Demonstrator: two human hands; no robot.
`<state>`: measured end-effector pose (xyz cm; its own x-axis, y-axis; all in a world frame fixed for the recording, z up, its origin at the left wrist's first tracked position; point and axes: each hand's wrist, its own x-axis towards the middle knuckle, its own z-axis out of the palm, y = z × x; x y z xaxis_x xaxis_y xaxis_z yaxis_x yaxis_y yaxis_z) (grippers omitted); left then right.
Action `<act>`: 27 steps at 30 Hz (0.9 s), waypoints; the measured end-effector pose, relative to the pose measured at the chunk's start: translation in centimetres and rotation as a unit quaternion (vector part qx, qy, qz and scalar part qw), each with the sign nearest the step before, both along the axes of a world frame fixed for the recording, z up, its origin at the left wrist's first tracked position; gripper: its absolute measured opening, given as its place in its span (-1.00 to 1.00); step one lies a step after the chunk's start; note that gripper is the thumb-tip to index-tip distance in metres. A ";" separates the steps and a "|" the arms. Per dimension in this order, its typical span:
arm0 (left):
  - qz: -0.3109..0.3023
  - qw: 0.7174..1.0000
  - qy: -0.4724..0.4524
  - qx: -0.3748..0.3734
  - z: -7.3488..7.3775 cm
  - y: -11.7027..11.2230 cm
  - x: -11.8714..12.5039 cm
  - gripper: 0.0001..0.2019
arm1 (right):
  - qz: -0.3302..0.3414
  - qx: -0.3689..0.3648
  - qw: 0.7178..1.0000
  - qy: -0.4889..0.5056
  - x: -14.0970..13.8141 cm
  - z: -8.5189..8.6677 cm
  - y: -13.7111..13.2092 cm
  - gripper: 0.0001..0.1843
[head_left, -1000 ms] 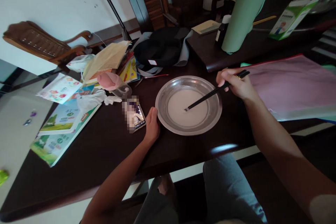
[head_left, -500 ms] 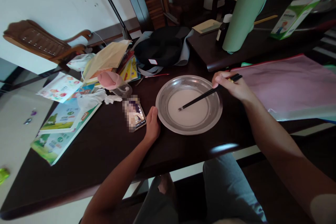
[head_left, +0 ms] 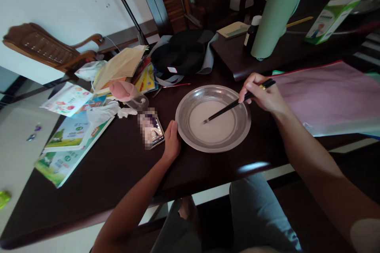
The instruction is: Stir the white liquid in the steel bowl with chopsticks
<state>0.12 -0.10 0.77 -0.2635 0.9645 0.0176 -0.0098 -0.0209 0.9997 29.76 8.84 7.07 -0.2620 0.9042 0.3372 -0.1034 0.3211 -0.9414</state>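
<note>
A shallow metal bowl [head_left: 244, 137] stands on the dark table, with a whitish liquid [head_left: 212, 130] in its bottom. My left hand [head_left: 172, 142] is at the bowl's left side, its fingers pressed together against the rim and partly hidden. Black chopsticks [head_left: 228, 108] with gold bands are gripped near their upper end by my right hand [head_left: 257, 91], above the right rim. They slant down to the left, side by side, and their tips meet the liquid near the middle of the bowl. A phone [head_left: 156, 132] lies left of my left hand, its screen lit.
Left on the table [head_left: 118, 182] are picture-covered packets [head_left: 68, 132], crumpled tissue [head_left: 103, 112] and a pink-topped clear container [head_left: 123, 91]. Behind the bowl lies a black bag [head_left: 179, 53]. A pink folder [head_left: 323, 99] is at right; a green roll [head_left: 279, 16] and dark bottle [head_left: 252, 35] stand beyond.
My right hand has turned slightly and its fingers have shifted around the chopsticks, with the tips still in the liquid. My left hand and the bowl stay in place.
</note>
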 end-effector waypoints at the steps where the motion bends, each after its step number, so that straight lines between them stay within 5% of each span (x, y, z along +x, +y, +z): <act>1: -0.002 1.000 -0.002 -0.001 0.0 0.0 0.0 -0.54 | -0.025 0.011 0.999 0.019 0.2 0.0 0.2 -0.69; 5: -0.002 1.000 -0.008 0.003 0.1 0.0 0.2 -0.54 | -0.083 0.031 0.993 0.075 0.5 0.0 0.8 -0.63; 11: -0.001 1.000 0.000 0.006 -0.3 0.0 -0.1 -0.55 | 0.061 -0.009 0.998 0.034 0.1 -0.1 0.1 -0.61; 19: -0.007 1.000 -0.017 0.005 -0.3 0.0 -0.1 -0.57 | -0.026 0.016 0.998 0.057 0.6 0.4 0.3 -0.59; 23: -0.002 1.000 -0.003 0.006 0.3 0.0 0.2 -0.54 | 0.034 -0.002 0.997 0.074 -0.8 0.2 -0.2 -0.61; 27: -0.003 1.000 -0.009 0.006 0.4 0.0 0.2 -0.51 | -0.007 0.040 0.995 0.091 -0.5 0.0 0.4 -0.58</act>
